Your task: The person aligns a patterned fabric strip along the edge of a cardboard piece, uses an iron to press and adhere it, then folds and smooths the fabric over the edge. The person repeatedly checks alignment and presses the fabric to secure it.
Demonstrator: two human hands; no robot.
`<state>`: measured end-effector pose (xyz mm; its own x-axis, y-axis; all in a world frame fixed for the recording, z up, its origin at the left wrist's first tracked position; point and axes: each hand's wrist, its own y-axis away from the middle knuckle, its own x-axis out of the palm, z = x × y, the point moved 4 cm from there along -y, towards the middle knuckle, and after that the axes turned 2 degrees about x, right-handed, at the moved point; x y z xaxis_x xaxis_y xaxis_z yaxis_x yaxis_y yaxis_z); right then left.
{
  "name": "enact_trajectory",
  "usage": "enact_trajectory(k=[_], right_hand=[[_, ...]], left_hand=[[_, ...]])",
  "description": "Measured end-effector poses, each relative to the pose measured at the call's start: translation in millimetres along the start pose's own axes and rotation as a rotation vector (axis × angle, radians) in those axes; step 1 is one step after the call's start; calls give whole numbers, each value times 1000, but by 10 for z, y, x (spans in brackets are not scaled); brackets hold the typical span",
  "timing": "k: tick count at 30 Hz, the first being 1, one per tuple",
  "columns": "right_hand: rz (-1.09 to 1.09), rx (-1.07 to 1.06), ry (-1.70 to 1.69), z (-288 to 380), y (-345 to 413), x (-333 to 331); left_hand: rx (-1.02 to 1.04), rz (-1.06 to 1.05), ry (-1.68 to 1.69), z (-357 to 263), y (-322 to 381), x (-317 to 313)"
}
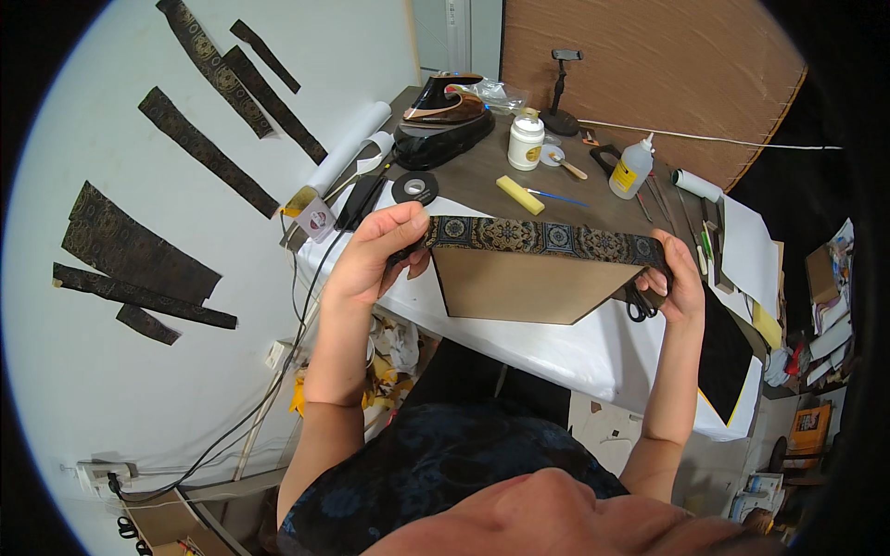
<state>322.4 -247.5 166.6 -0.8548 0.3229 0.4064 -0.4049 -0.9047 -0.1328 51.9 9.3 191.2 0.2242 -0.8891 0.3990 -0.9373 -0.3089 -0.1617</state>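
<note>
A dark brocade strip (542, 238) with blue and gold medallions runs along the upper edge of a flat tan board (528, 288), perhaps a box panel. My left hand (382, 250) pinches the strip's left end between thumb and fingers, just past the board's corner. At the other end, my right hand (678, 278) grips the strip, its fingers partly hidden behind the fabric. The board is held tilted above the white-covered worktable (487, 354). Black-handled scissors (640, 306) show close to my right fingers.
A steam iron (445, 115) on its base, a white jar (526, 142), a squeeze bottle (631, 170) and a yellow sponge block (520, 194) stand or lie behind the board. Cables (299, 330) run down at the left. Brocade pieces (139, 243) hang on the wall.
</note>
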Motion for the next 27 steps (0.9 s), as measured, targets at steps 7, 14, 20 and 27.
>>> enact_trajectory(k=[7,14,20,27], right_hand=[[41,5,51,18,-17,-24],[30,7,50,54,-6,38],[55,24,30,38,-1,-18],[43,27,24,41,-3,1]], left_hand=[[2,-18,24,38,3,-45],[21,-31,34,62,4,-66],[2,-37,24,67,7,-61],[7,-16,5,68,13,-69]])
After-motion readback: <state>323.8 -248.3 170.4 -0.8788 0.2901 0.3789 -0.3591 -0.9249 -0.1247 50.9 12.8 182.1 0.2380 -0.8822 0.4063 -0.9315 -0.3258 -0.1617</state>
